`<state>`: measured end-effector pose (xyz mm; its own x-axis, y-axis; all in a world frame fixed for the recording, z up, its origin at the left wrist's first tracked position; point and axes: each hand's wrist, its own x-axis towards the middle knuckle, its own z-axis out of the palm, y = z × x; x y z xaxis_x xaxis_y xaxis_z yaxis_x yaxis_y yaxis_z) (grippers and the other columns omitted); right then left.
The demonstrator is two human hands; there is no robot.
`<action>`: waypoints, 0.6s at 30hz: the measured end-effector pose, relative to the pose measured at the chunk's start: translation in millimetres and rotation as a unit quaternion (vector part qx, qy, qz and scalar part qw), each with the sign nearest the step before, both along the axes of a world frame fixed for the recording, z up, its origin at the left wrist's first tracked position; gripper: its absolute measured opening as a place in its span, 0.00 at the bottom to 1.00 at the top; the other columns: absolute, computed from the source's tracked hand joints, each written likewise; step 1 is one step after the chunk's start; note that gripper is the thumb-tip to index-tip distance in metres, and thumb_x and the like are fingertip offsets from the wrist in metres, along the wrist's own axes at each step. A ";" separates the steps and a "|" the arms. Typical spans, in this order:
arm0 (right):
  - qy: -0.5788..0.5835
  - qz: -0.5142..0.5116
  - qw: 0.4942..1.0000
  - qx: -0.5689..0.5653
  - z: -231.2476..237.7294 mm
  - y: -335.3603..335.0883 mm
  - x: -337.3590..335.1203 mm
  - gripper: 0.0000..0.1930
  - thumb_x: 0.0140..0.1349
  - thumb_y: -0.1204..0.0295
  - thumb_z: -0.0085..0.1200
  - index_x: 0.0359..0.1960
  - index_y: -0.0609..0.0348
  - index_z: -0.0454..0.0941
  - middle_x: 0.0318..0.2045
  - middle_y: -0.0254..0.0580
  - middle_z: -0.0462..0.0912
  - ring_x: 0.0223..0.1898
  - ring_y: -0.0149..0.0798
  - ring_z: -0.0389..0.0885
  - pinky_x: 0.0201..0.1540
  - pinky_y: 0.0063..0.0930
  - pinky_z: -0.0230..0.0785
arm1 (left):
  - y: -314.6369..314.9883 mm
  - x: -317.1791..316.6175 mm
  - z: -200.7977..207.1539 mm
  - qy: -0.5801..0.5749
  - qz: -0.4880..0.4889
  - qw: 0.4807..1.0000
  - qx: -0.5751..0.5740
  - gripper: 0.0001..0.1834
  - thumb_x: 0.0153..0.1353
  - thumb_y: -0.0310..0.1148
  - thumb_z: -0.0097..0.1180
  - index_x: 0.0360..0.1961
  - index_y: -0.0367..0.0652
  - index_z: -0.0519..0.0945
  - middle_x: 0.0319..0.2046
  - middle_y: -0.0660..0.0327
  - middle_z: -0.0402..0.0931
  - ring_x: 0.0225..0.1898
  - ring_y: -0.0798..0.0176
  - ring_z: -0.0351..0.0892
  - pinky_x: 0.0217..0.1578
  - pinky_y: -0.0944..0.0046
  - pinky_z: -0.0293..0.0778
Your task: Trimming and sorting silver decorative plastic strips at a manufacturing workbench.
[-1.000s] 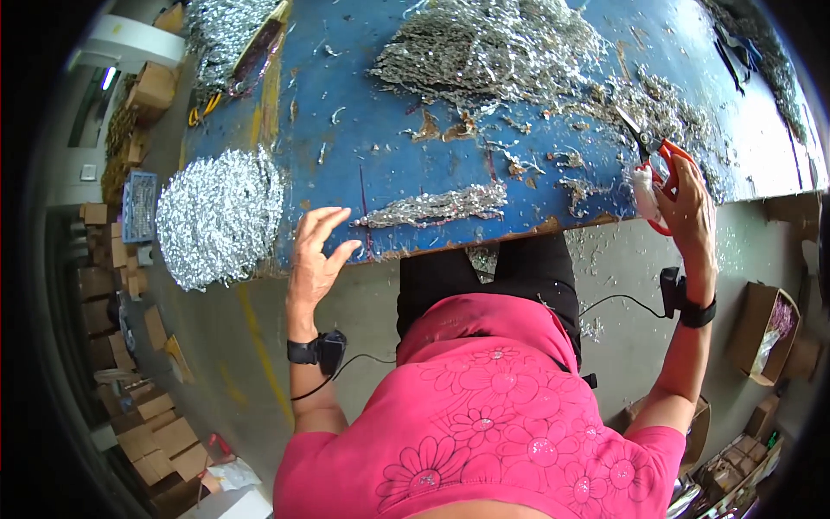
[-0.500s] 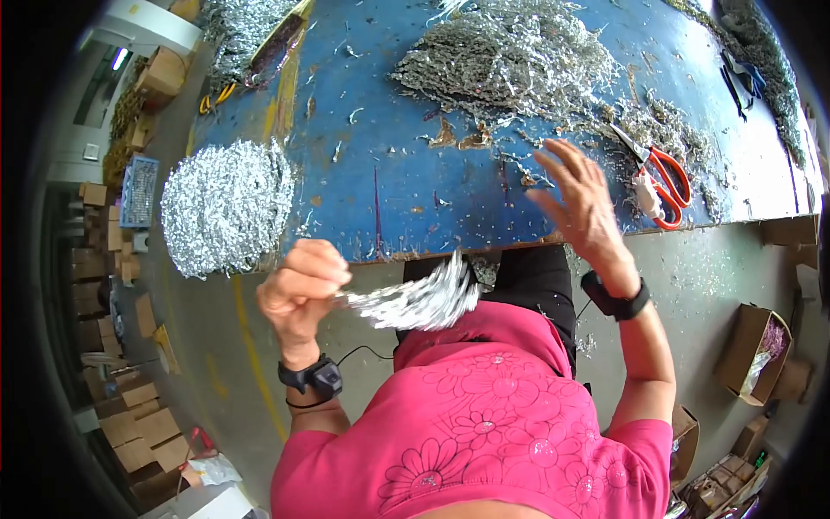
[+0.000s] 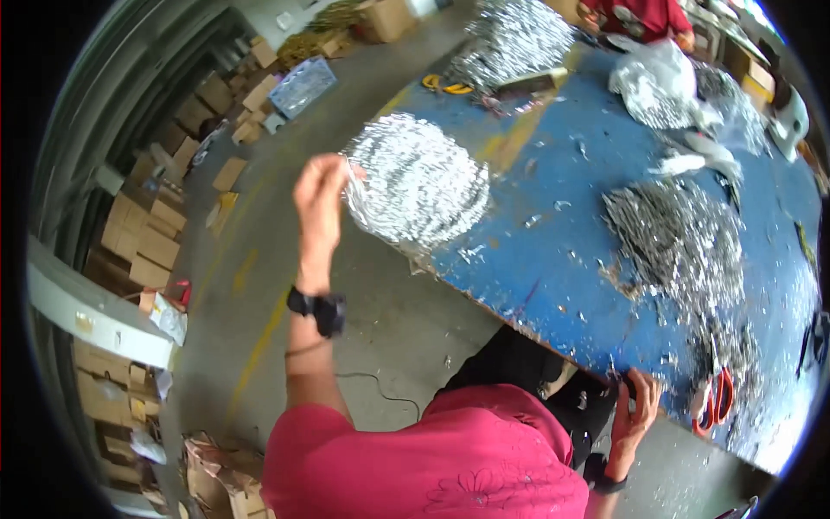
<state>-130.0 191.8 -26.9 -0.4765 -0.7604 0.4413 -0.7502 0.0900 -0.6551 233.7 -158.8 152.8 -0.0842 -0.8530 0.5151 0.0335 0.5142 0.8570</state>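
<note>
At the left end of the table, my left hand (image 3: 322, 197) reaches the edge of a rounded pile of silver tinsel (image 3: 419, 182). Its fingers are pinched on a silver tinsel bundle (image 3: 353, 186) that merges with the pile. My right hand (image 3: 638, 405) is low by the table's front edge, fingers bent and apart from the thumb, with no held thing visible. Red-handled scissors (image 3: 714, 400) lie just to its right. Beyond them spreads a duller, grey-silver tinsel heap (image 3: 679, 238).
The blue table (image 3: 536, 233) carries scattered tinsel scraps. Farther back are another tinsel pile (image 3: 514, 43), yellow-handled scissors (image 3: 445, 85) and a clear plastic bag (image 3: 655, 82). A person in red (image 3: 635, 19) is at the far side. Cardboard boxes (image 3: 143, 229) stand along the left.
My view has turned left. My left hand has carried the tinsel bundle from in front of my body to the left pile. My right hand has dropped to the table's front edge.
</note>
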 end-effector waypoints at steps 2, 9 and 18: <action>-0.002 -0.019 1.000 0.017 12.3 -13.2 7.1 0.15 0.51 0.79 0.62 0.43 0.62 0.79 0.37 0.46 0.80 0.40 0.47 0.77 0.45 0.37 0.68 | -44.6 4.4 11.6 -0.120 0.085 0.986 -0.076 0.06 0.65 0.28 0.54 0.40 0.38 0.78 0.33 0.62 0.80 0.36 0.70 0.78 0.39 0.71 0.73; 0.047 0.007 0.999 -0.005 14.5 -34.1 11.4 0.16 0.53 0.74 0.62 0.45 0.59 0.78 0.39 0.44 0.80 0.43 0.46 0.78 0.47 0.38 0.68 | -183.9 -5.6 -45.5 -0.383 0.120 0.896 -0.189 0.08 0.62 0.31 0.57 0.37 0.36 0.78 0.31 0.55 0.78 0.34 0.59 0.78 0.38 0.61 0.72; 0.103 0.031 0.993 0.054 69.0 -73.9 -41.8 0.17 0.53 0.70 0.64 0.45 0.58 0.77 0.46 0.47 0.76 0.47 0.50 0.74 0.50 0.40 0.66 | -97.4 -73.6 6.1 -0.422 0.167 0.791 -0.411 0.09 0.59 0.29 0.60 0.41 0.42 0.79 0.45 0.59 0.77 0.49 0.54 0.74 0.51 0.56 0.66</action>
